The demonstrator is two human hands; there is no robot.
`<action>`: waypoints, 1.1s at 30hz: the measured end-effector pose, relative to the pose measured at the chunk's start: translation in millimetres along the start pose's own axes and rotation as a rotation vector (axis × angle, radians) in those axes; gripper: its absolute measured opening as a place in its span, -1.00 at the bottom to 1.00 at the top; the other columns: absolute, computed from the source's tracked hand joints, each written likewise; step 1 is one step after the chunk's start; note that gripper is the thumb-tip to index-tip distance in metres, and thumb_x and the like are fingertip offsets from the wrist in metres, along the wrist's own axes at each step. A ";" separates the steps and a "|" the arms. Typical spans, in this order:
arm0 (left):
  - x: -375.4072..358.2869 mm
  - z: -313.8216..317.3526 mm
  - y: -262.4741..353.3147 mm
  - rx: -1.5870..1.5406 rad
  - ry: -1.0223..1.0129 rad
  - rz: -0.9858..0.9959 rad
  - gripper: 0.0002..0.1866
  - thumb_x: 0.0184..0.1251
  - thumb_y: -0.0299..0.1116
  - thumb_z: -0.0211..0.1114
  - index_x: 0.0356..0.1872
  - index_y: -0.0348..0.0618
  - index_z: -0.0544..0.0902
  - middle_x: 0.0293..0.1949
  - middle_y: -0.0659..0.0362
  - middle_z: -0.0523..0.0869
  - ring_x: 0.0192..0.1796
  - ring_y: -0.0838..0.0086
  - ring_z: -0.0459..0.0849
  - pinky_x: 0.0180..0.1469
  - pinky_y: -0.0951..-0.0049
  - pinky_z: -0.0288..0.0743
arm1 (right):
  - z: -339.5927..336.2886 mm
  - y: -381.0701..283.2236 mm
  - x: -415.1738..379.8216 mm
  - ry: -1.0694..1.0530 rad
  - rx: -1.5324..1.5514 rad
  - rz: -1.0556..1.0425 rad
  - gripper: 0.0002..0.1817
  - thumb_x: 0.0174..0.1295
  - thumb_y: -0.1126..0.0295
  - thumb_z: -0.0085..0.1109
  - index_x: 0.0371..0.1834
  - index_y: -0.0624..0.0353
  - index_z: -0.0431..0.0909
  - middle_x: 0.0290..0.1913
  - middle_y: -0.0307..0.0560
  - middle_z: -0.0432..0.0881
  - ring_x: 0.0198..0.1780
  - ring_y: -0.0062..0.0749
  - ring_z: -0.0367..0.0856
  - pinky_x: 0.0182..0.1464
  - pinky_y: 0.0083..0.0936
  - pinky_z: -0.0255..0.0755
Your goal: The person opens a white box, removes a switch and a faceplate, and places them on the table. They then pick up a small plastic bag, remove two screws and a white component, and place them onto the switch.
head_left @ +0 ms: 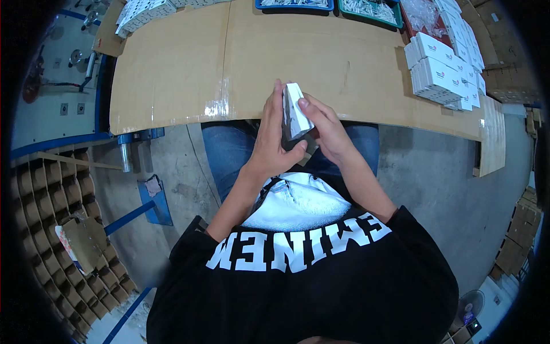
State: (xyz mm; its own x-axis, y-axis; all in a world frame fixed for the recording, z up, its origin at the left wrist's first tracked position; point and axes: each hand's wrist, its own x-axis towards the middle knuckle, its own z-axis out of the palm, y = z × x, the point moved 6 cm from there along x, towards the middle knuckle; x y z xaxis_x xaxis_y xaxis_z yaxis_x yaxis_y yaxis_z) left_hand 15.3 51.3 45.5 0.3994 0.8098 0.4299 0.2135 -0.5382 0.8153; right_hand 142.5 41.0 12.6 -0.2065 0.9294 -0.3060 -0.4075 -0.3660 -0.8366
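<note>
Currently at near edge of cardboard tabletop (172,69), well short of blue tray (294,10), top centre; holding white box (296,117) between straight-fingered left hand (270,142) and right hand (330,133), thumb pressed on.

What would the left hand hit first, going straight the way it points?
Probably the blue tray across the table, if the left hand clears the tabletop; its height is unclear.

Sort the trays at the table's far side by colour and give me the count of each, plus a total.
Blue tray: 1
Green tray: 1
Red tray, partly hidden by clear plastic and white boxes: 1
Total: 3
</note>
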 end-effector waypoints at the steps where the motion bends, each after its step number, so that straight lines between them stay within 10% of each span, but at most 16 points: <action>1: 0.4 3.2 0.8 -0.001 0.000 0.001 0.00 0.19 -0.16 0.35 0.59 -0.44 0.11 0.42 -0.26 0.35 0.49 -0.13 0.38 0.50 0.04 0.27 | 7.1 2.2 -1.6 0.001 -0.001 -0.001 -0.49 0.59 0.09 0.08 0.41 0.20 0.48 0.10 -0.25 0.64 0.08 -0.63 0.57 0.08 -0.59 0.44; 8: -3.4 2.6 7.4 0.010 0.306 0.057 -0.24 0.49 0.07 -0.07 0.34 -0.54 0.40 0.25 -0.31 0.47 0.32 -0.12 0.49 0.35 0.01 0.38 | 51.1 -5.1 -19.9 0.221 0.106 -0.221 -0.52 0.57 0.29 0.08 0.44 0.31 0.39 0.22 -0.07 0.58 0.25 -0.49 0.52 0.31 -0.51 0.38; 19: -7.7 -8.4 17.9 -0.039 0.391 0.089 -0.17 0.47 0.23 -0.16 0.30 -0.46 0.46 0.22 -0.22 0.52 0.36 -0.02 0.49 0.43 0.02 0.32 | 66.6 -15.5 -37.2 0.226 -0.086 -0.400 -0.46 0.67 0.20 -0.03 0.51 0.40 0.32 0.37 0.05 0.54 0.42 -0.37 0.46 0.47 -0.45 0.28; 25: 3.6 -6.9 23.7 0.155 0.375 0.102 -0.10 0.48 0.18 -0.06 0.56 -0.46 0.22 0.34 -0.28 0.41 0.40 -0.08 0.45 0.46 0.00 0.28 | 47.9 -29.5 -21.5 0.157 -0.167 -0.590 -0.37 0.66 0.13 -0.07 0.59 0.36 0.19 0.52 0.11 0.37 0.53 -0.25 0.35 0.56 -0.36 0.15; 28: 2.0 4.5 6.5 -0.289 0.193 -0.123 0.05 0.45 0.28 -0.01 0.67 -0.37 -0.06 0.45 -0.18 0.26 0.48 0.09 0.35 0.51 0.15 0.21 | 44.2 -35.5 -19.5 0.029 -0.288 -0.709 -0.28 0.61 0.17 -0.04 0.67 0.35 0.00 0.69 0.22 0.06 0.71 -0.10 0.01 0.67 -0.23 -0.09; 33: 0.7 5.5 7.2 -0.573 0.275 -0.203 -0.01 0.51 0.24 0.03 0.66 -0.35 0.00 0.37 -0.08 0.31 0.42 0.15 0.39 0.46 0.15 0.25 | 55.1 -26.9 -21.2 -0.088 -0.373 -0.671 -0.25 0.52 0.22 -0.02 0.67 0.34 0.03 0.72 0.26 -0.05 0.75 -0.06 -0.17 0.69 -0.21 -0.23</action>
State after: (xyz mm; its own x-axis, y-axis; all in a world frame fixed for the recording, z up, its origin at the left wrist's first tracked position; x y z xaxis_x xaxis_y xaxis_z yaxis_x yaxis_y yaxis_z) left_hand 22.1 46.7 49.5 0.1431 0.9529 0.2675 -0.2778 -0.2208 0.9349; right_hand 108.8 28.5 66.7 -0.0977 0.9335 0.3451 -0.1469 0.3294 -0.9327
